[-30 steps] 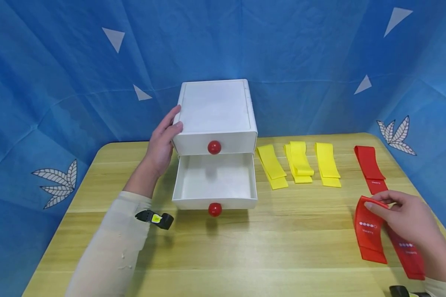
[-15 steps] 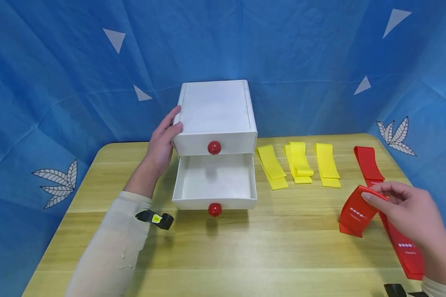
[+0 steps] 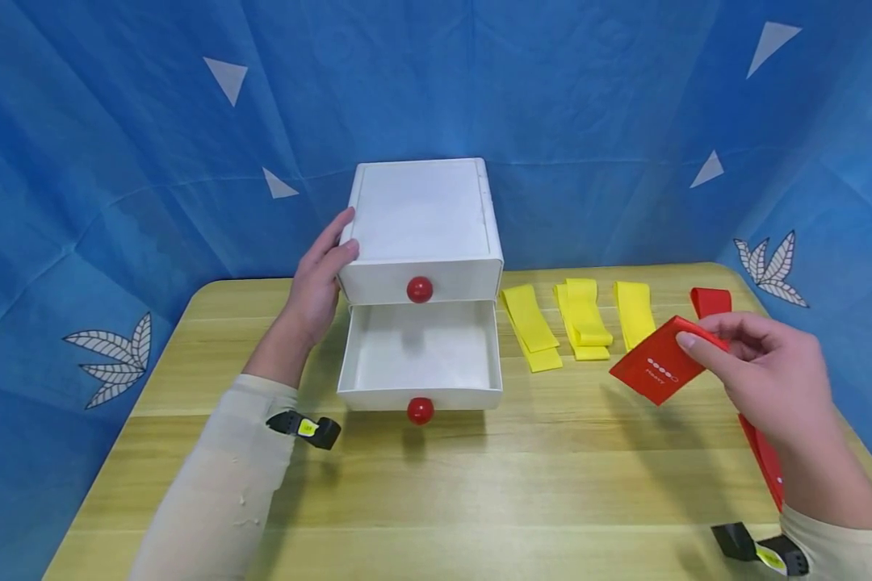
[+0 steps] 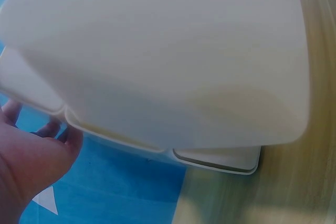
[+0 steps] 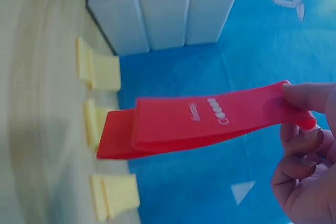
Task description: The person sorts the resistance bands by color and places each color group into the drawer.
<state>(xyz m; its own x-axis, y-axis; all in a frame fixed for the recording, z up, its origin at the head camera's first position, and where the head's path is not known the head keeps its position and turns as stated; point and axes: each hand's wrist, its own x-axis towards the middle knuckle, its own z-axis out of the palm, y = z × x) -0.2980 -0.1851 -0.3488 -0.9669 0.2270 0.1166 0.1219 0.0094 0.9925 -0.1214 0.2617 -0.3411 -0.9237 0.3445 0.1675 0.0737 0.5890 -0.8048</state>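
Observation:
My left hand [image 3: 312,290] rests against the left side of a white two-drawer cabinet [image 3: 425,210], thumb at its upper front edge. In the left wrist view its fingers [image 4: 72,135] touch the cabinet's side. The lower drawer [image 3: 421,359] is pulled out and holds nothing visible; the upper drawer [image 3: 378,284] is closed. Right of the cabinet, my right hand [image 3: 777,379] pinches one end of a folded red resistance band [image 3: 657,367] between thumb and fingers, above the table. In the right wrist view the band [image 5: 194,121] extends from the fingertips, its printed face showing.
Three folded yellow bands, a left one [image 3: 532,327], a middle one [image 3: 584,319] and a right one [image 3: 634,311], lie beside the cabinet. Other red bands, a far one [image 3: 710,302] and a near one [image 3: 763,460], are partly behind my right hand. Blue cloth [image 3: 589,97] hangs behind the table.
My right hand has lifted the red band off the table and carried it leftward and away from me, toward the yellow bands. My left hand and the drawers have not moved.

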